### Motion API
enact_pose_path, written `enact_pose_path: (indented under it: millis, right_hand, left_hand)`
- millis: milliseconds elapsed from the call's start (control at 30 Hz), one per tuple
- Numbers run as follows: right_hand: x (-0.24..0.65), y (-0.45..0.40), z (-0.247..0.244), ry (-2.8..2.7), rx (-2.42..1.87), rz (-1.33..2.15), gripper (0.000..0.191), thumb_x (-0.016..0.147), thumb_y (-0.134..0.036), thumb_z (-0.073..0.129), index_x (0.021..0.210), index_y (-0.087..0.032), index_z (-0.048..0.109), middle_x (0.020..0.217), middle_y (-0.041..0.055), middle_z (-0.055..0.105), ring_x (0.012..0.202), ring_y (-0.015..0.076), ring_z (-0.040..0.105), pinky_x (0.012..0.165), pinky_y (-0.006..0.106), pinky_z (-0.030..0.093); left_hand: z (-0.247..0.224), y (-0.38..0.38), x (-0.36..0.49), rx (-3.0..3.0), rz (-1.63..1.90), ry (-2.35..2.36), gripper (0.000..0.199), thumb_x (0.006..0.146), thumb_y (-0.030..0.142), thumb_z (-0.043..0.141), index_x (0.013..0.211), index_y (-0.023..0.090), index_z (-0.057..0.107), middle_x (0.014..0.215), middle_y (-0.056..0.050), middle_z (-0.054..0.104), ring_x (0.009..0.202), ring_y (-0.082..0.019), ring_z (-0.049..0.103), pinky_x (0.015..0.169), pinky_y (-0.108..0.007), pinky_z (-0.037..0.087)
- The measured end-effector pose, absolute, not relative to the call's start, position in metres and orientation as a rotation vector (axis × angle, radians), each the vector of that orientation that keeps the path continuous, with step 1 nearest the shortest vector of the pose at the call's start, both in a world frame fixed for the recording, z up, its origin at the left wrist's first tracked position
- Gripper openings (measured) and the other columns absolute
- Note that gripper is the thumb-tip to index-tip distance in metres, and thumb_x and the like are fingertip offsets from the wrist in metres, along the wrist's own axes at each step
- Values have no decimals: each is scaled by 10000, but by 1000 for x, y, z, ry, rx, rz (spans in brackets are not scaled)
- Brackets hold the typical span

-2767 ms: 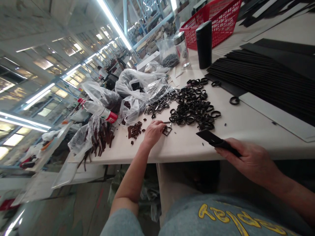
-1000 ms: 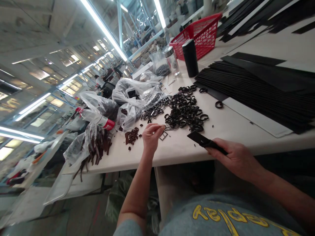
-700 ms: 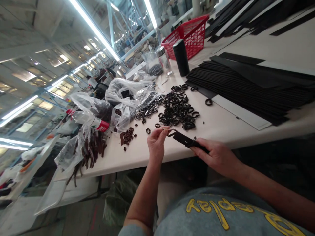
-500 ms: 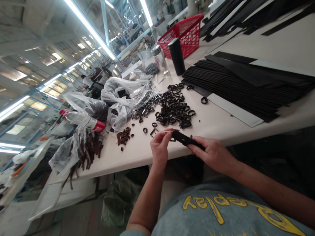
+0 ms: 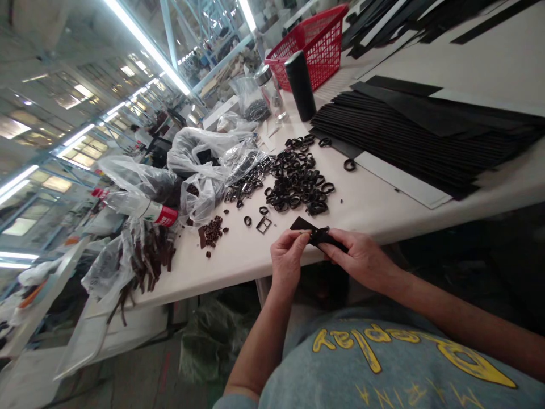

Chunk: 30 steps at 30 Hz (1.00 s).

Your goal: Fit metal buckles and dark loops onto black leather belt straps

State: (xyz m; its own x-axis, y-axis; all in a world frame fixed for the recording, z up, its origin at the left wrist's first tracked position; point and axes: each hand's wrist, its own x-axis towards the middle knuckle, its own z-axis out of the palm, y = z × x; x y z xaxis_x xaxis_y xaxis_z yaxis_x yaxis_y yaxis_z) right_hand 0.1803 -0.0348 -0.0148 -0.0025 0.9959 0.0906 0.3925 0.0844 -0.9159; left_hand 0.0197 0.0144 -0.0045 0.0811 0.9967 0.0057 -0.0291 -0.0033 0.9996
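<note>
Both of my hands are at a black belt strap [image 5: 301,223] above the front edge of the table. My left hand [image 5: 288,255] pinches it near its left end, thumb against forefinger; a small dark metal part sits by those fingertips, too small to make out. My right hand [image 5: 360,255] is closed around the strap's other part, thumb on top. On the table just beyond lie a metal buckle frame [image 5: 263,225] and a heap of black belt loops [image 5: 293,182]. Several metal buckles [image 5: 244,184] lie left of that heap.
Stacked black strips [image 5: 421,136] cover the right side. A red basket [image 5: 326,54], a dark flask [image 5: 300,85] and a glass jar [image 5: 272,99] stand at the back. Plastic bags [image 5: 191,150], a lying bottle [image 5: 136,205] and small brown rings [image 5: 213,232] are on the left.
My left hand has moved a little right and down, closer to my right hand. The strap's left end now shows beyond my left fingertips. The view has shifted slightly.
</note>
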Motion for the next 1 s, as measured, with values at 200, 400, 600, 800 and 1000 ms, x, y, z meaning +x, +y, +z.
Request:
enact_pose_path:
  millis: [200,400,600,800,1000]
  right_hand:
    - [184,-28,-11,-1517,-1395,1026,352,845,-533,606,946,-200,661,805,35,717,727,214,639,660,307,469]
    - [188,-34,-15,-1543,-1327,1129,328,903,-468,536,790,-192,671,677,6,677,633,171,602,601,277,442]
    - [186,-45,-20,-1549,-1371,1001,300,927,-403,490,806,-191,666,688,11,684,638,171,615,593,278,430]
    - [179,-45,-21,-1504,-1331,1000,242,936,-335,491,860,-188,667,717,10,703,657,170,645,632,273,466]
    - [176,-46,-22,-1470,-1291,1010,217,936,-314,503,847,-193,660,711,2,699,642,161,633,627,265,473]
  left_hand:
    - [-10,5,25,1311,1113,1110,179,759,353,791,758,178,756,823,-37,761,807,-161,675,809,-286,514]
    - [-11,5,22,1231,1204,1145,180,753,355,793,736,181,748,752,-7,735,728,-128,642,750,-249,499]
    - [-16,6,21,1094,1205,1091,183,723,350,829,732,182,757,753,5,741,732,-110,632,755,-227,484]
    - [-21,2,31,1019,1194,1076,168,712,325,831,781,184,771,805,-11,753,754,-117,644,765,-235,494]
    - [-17,0,36,907,1234,977,616,692,273,851,1269,285,637,825,38,708,729,-93,631,756,-215,492]
